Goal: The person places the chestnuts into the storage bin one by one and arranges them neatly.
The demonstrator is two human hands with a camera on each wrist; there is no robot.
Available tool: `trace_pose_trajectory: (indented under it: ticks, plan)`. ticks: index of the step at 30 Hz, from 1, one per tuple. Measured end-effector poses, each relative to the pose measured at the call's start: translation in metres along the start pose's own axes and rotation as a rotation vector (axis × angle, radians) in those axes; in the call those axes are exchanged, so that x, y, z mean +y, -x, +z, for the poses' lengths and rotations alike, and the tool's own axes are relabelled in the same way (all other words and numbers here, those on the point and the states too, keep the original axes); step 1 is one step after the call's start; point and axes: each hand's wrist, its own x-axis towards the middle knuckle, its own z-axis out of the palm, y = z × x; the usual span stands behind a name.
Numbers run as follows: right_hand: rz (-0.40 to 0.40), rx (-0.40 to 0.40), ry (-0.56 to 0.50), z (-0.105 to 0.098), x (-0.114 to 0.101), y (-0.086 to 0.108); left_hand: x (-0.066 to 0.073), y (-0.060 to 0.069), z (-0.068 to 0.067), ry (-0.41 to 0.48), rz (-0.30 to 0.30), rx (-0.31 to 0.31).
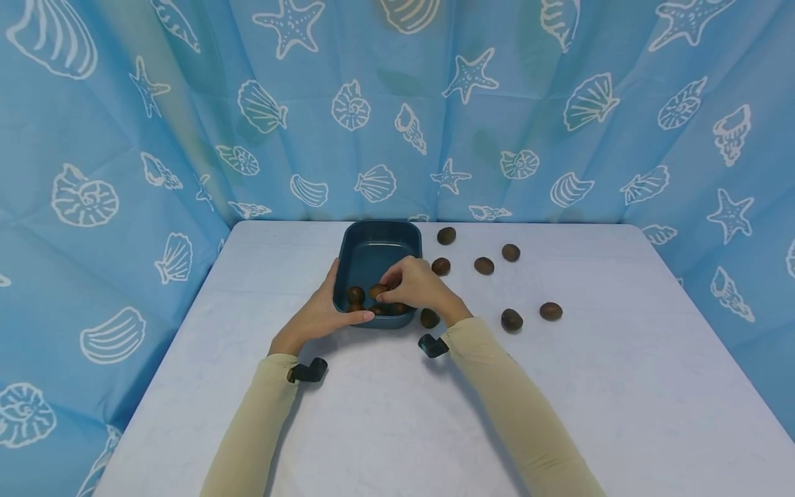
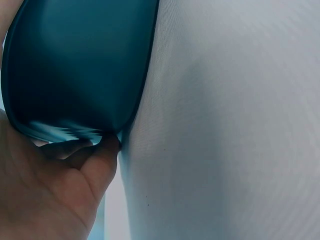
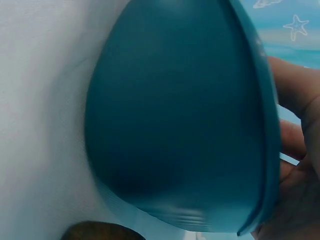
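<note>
A deep blue rectangular tub [image 1: 373, 259] with rounded corners stands near the table's far edge. My left hand [image 1: 319, 310] grips its near left corner, thumb along the near rim and fingers down the left side. Inside the tub my right hand [image 1: 419, 284] pinches a round brown nut [image 1: 378, 290], chestnut-like, above several others [image 1: 356, 295] gathered at the near end. In the left wrist view the hand [image 2: 60, 185] holds against the tub's wall [image 2: 85, 65]. The right wrist view shows the tub's outside [image 3: 180, 110] hiding the right fingertips.
Several more brown nuts lie scattered on the white tablecloth [image 1: 373, 407] right of the tub, one [image 1: 430, 318] close to its near right corner and another [image 1: 551, 311] farthest right. A blue curtain [image 1: 397, 138] with shell prints hangs behind the table.
</note>
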Motion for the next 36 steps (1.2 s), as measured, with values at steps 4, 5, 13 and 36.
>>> trace_pose_trajectory:
  ticks: [4, 5, 13, 36]
  plan:
    - [0.004, 0.020, 0.054, 0.005, 0.000, -0.001, -0.001, -0.001, 0.000, 0.006, 0.014, 0.002]
    - [0.004, 0.026, 0.069, 0.006, 0.000, -0.002, -0.001, -0.001, 0.001, 0.010, 0.013, 0.004]
    - [0.019, 0.040, 0.168, 0.009, -0.002, -0.006, 0.002, -0.001, -0.001, 0.011, -0.001, 0.003]
    - [0.040, 0.035, 0.307, 0.017, -0.006, -0.008, 0.001, 0.000, 0.000, 0.003, -0.014, 0.005]
